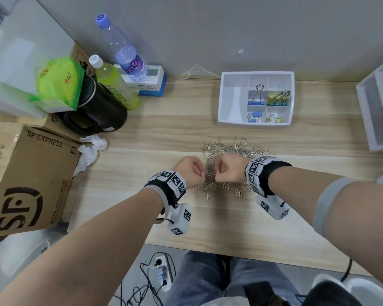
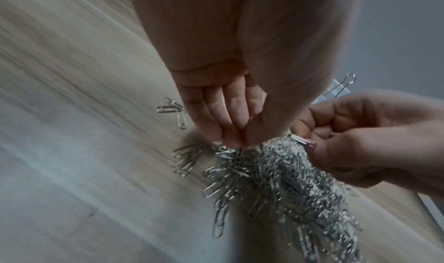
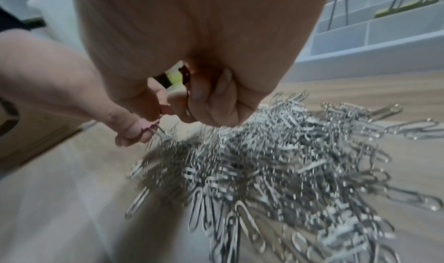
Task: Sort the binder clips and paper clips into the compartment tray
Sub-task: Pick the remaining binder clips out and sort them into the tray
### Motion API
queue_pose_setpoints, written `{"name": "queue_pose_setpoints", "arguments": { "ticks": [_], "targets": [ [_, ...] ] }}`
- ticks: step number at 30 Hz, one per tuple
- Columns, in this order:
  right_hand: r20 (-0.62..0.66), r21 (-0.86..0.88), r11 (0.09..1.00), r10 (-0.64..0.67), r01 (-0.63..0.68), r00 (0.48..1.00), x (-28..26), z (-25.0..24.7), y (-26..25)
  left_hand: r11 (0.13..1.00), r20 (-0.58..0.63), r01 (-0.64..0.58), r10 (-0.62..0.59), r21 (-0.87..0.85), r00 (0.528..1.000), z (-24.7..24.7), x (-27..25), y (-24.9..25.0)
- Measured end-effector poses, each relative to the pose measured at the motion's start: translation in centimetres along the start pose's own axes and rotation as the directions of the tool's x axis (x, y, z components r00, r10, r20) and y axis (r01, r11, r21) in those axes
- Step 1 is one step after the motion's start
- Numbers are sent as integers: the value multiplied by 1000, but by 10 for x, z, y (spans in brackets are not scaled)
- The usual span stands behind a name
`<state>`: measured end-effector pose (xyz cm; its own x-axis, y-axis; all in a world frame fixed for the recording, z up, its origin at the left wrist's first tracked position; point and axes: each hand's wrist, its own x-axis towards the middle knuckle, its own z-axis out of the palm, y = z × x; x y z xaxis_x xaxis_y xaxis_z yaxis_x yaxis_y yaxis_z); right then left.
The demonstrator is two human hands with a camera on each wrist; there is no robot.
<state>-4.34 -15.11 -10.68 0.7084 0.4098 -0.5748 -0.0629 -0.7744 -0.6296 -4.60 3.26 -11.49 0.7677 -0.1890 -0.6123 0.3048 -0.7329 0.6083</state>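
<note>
A big pile of shiny silver paper clips (image 1: pixel 228 164) lies spread on the tabletop (image 1: pixel 164 129), all tangled together. Two small pink binder clips sit at the near side of the pile — one pink binder clip (image 1: pixel 202 174) is pinched in the left hand's fingers and the other pink binder clip (image 1: pixel 217 171) in the right hand's. Behind the pile stands the white compartment tray (image 1: pixel 232 100). Its small boxes hold blue binder clips (image 1: pixel 256 103) and yellow binder clips (image 1: pixel 276 100) — big ones behind, little ones in front.
</note>
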Motion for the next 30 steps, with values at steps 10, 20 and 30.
{"name": "queue_pose_setpoints", "arguments": {
  "ticks": [10,20,30],
  "targets": [
    [-29,40,998,57,-56,998,-2,-14,5,955,174,73,-23,-288,985,-5,3,53],
    [10,75,997,6,-7,1000,-9,-32,7,937,183,70,-6,-341,983,-5,19,69],
    [17,288,942,173,-170,985,0,-82,14,935,172,120,-65,-333,983,-20,47,104]
  ]
}}
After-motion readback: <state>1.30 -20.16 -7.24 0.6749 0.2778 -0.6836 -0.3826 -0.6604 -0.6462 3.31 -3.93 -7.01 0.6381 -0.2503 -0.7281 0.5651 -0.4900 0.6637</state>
